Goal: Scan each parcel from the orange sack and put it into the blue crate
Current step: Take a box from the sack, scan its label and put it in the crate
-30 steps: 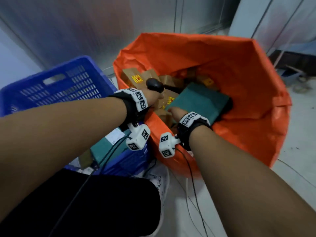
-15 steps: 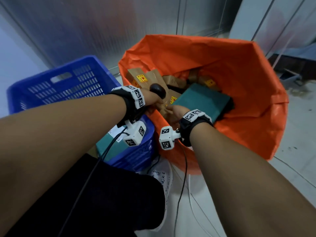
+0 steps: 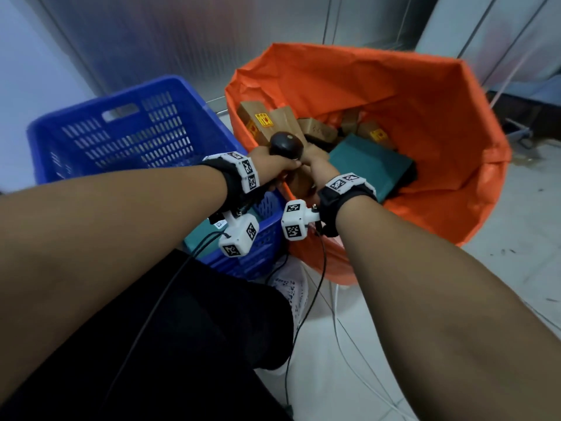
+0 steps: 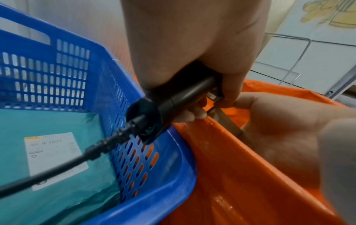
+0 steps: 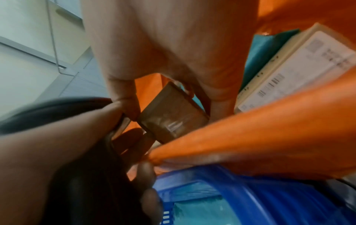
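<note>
The orange sack (image 3: pixel 425 117) stands open on the right, with several brown boxes and a teal parcel (image 3: pixel 370 165) inside. My left hand (image 3: pixel 274 168) grips a black scanner (image 3: pixel 287 144) by its handle (image 4: pixel 173 103) above the sack's near-left rim. Close beside it, my right hand (image 3: pixel 318 165) pinches a small brown box (image 5: pixel 173 117) between thumb and fingers. The blue crate (image 3: pixel 127 135) stands to the left, touching the sack. In it lies a teal parcel (image 4: pixel 57 152) with a white label.
The scanner's black cable (image 4: pixel 77 159) trails back over the crate. A pale parcel with a barcode label (image 5: pixel 298 73) lies in the sack by my right hand. My knee in black cloth (image 3: pixel 182 329) is below the crate. Loose wires (image 3: pixel 349 329) cross the tiled floor.
My two hands have come together at the sack's near-left rim. The right hand has drawn away from the teal parcel toward the scanner and now holds the brown box beside it.
</note>
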Demonstrator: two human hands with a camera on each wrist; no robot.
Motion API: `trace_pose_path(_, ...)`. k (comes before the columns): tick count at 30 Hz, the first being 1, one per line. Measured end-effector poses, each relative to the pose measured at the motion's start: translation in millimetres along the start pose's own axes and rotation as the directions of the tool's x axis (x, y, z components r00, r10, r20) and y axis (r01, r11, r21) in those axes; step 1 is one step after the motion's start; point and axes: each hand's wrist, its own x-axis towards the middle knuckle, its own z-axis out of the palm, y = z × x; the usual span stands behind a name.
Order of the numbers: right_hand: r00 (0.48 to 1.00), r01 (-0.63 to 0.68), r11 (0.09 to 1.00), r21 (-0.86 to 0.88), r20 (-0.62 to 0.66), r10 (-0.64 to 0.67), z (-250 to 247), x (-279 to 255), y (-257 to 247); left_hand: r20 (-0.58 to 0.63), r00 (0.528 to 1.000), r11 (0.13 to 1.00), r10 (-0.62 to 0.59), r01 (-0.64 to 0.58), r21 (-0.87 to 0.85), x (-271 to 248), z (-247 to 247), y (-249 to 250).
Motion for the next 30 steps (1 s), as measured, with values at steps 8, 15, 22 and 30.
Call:
trace_pose_path(8, 0.975, 0.220, 0.973, 0.073, -0.003, -0.220, 26, -95, -84, -0.116, 0.982, 0.930, 0.152, -0.181, -0.320, -39, -32, 58)
trace_pose_path(15, 0.886, 0.454, 0.890, 0.029, 0.086, -0.455, 104, -147, -169, -0.330, 0.926, 0.780, 0.184, -0.342, -0.524, -72, -132, 97)
trace_pose_path(22, 0.849, 0.443, 0.896, 0.002, 0.319, -0.421, 201, -157, -173, -0.520, 0.835, 0.762, 0.182, -0.454, -0.462, -79, -219, 54)
trace_pose_path(30, 0.892, 0.296, 0.937, -0.183, 0.403, -0.203, 246, -94, -119, -0.551, 0.834, 0.864, 0.031, -0.299, -0.405, -56, -249, -27)
